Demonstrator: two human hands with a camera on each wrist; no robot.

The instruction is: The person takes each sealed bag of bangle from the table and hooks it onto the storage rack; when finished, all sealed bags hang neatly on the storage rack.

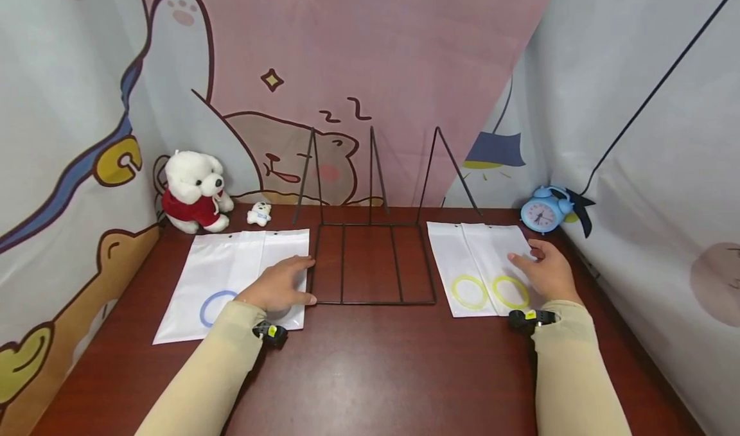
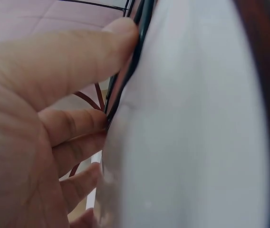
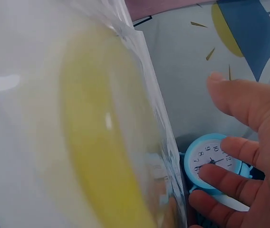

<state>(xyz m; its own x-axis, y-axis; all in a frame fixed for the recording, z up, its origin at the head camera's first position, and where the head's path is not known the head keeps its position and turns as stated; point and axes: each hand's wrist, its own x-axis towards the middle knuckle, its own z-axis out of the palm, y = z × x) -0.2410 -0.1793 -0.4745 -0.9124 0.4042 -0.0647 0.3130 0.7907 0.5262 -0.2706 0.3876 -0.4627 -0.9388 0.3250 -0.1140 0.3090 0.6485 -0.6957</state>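
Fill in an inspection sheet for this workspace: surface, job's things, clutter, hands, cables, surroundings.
Surface: glossy reddish-brown table.
Job's things: black wire rack in the middle; left packet, white, with a blue ring showing, partly covered by an arm; right packet, white, with two yellow rings.
Clutter: white plush dog and small white figure at back left; blue alarm clock at back right.
Hands: left hand touches the rack's left side; right hand at the right packet's outer edge, gripping nothing.
Cables: nothing seen for certain.
Surroundings: cartoon-printed cloth behind and at both sides.
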